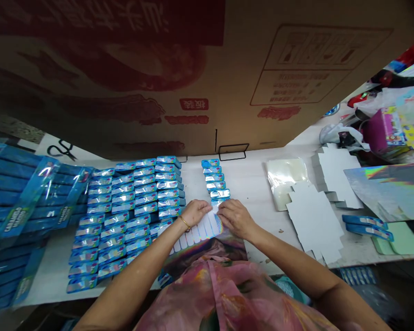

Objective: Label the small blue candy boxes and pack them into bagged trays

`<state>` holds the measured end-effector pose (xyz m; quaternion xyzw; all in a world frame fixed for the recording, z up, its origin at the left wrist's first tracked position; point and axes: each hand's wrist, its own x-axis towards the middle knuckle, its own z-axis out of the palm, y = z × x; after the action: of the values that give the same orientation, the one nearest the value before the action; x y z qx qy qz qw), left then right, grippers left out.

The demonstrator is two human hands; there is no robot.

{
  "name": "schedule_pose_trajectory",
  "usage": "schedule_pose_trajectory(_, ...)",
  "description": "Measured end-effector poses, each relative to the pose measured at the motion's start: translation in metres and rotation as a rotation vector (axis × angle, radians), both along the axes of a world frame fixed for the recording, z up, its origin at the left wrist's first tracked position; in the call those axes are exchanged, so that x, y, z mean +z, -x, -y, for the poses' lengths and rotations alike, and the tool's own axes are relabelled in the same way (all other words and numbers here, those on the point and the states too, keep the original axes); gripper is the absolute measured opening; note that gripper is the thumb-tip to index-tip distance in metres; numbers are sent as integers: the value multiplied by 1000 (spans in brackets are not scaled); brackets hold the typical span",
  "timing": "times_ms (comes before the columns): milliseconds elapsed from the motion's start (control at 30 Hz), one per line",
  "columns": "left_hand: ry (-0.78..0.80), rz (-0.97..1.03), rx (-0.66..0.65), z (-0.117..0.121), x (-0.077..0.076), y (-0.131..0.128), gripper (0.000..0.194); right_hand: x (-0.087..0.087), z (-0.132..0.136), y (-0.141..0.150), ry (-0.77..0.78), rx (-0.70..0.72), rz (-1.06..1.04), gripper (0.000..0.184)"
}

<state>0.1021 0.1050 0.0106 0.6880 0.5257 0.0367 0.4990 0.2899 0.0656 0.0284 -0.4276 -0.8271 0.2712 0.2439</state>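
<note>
Both forearms angle inward; the left hand point(195, 213) and right hand point(237, 219), fingers curled and tips nearly meeting, pinch the far end of a sticker sheet point(204, 231), near blue boxes point(215, 177) on the tabletop point(250, 177).

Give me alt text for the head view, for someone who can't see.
A person's left hand and right hand are close together at a shiny sheet of white strips on a white table. Rows of blue packs lie to the left; a large cardboard box stands beyond.
</note>
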Motion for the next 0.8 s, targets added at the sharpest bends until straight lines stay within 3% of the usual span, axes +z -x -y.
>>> schedule_pose_trajectory(100,27,-16,-10,-3,-8,-1,31,17,-12,3,289,-127,-262,14)
schedule_pose_trajectory(167,94,37,60,-5,-10,-1,30,20,-28,5,448,-232,-409,11)
schedule_pose_trajectory(333,429,496,634,-18,1,1,38,-4,-66,18,804,-544,-757,15)
schedule_pose_trajectory(400,512,625,739,-27,4,2,40,-15,-75,24,872,-620,-837,18)
schedule_pose_trajectory(500,470,612,822,-44,-1,3,41,-28,-84,34,884,-700,-897,20)
schedule_pose_trajectory(633,278,486,860,-72,-18,4,42,-45,-102,48,775,-806,-922,19)
schedule_pose_trajectory(800,35,316,847,-106,-43,3,38,-71,-135,61,546,-904,-679,19)
